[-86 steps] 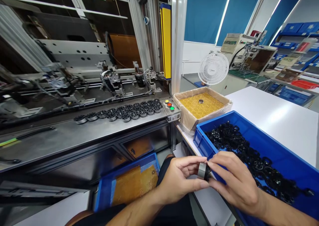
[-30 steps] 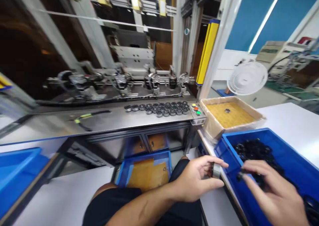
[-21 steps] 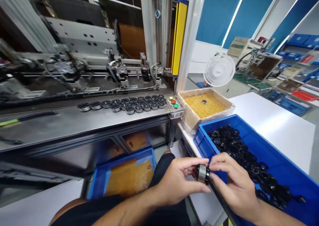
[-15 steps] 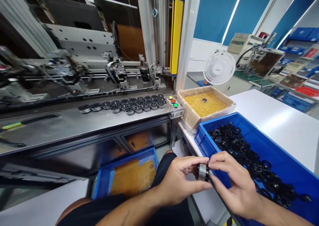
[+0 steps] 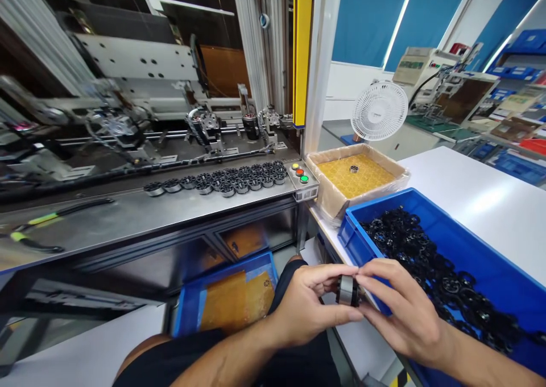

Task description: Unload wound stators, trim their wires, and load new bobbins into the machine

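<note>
A motor stator core (image 5: 347,291), a steel ring with black plastic end pieces, is held up between my two hands above the front edge of the blue bin. My left hand (image 5: 305,301) grips it from the left, thumb below and fingers above. From the other side, the fingertips of my right hand (image 5: 403,313) press against its black end piece, partly hiding it. Loose black plastic parts (image 5: 443,281) lie heaped in the blue bin (image 5: 473,236) beside my right hand. On the metal ledge, similar steel-and-black cores (image 5: 241,177) stand in rows.
Pliers (image 5: 46,222) lie at the ledge's left end. A button box (image 5: 303,183) sits at its right end, by a yellow upright bar (image 5: 302,57). Beyond the bin are a plastic-lined box (image 5: 333,199) with one core on top and a white fan (image 5: 379,111). A lower blue tray (image 5: 183,313) holds brown sheets.
The view has turned slightly, so the ledge and pliers appear farther right. Both hands stay around the stator core, and my right fingers have shifted slightly against its end.
</note>
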Motion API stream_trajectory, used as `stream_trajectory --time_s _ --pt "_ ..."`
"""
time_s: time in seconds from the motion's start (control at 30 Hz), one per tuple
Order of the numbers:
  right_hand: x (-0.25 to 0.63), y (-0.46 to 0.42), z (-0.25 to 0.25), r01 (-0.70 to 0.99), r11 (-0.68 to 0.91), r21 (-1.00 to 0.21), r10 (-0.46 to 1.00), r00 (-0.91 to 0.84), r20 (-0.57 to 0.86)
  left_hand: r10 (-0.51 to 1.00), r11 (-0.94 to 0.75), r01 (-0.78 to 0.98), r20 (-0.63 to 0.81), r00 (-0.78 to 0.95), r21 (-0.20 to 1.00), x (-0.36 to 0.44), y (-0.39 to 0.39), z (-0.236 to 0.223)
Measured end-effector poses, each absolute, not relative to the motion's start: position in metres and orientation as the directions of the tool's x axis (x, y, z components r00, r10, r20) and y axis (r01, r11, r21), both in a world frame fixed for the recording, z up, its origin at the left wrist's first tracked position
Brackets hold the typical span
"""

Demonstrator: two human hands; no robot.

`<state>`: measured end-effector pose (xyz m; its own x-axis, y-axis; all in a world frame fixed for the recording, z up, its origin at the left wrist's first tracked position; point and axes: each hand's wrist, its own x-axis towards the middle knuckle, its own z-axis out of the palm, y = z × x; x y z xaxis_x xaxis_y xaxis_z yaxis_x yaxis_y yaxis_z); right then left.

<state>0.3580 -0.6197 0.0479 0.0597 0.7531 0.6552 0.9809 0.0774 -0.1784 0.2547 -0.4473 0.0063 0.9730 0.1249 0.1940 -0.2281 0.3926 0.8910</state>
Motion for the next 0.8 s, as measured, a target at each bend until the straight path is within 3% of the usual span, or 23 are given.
stream_trajectory --time_s 0.43,0.63,0.8 --pt "0.357 -0.622 0.053 0.995 0.092 -0.029 0.747 -0.050 0.662 0.048 0.459 -0.171 0.168 0.985 0.872 0.254 -0.451 0.006" --pt "0.359 -0.624 0.047 0.990 0.085 0.112 0.751 -0.137 0.646 0.062 0.138 -0.244 0.237 0.969 0.960 0.252 -0.447 0.005" --pt "0.359 -0.622 0.044 0.980 0.033 0.197 0.786 -0.147 0.601 -0.025 -0.079 -0.291 0.290 0.957 0.953 0.240 -0.444 0.014"
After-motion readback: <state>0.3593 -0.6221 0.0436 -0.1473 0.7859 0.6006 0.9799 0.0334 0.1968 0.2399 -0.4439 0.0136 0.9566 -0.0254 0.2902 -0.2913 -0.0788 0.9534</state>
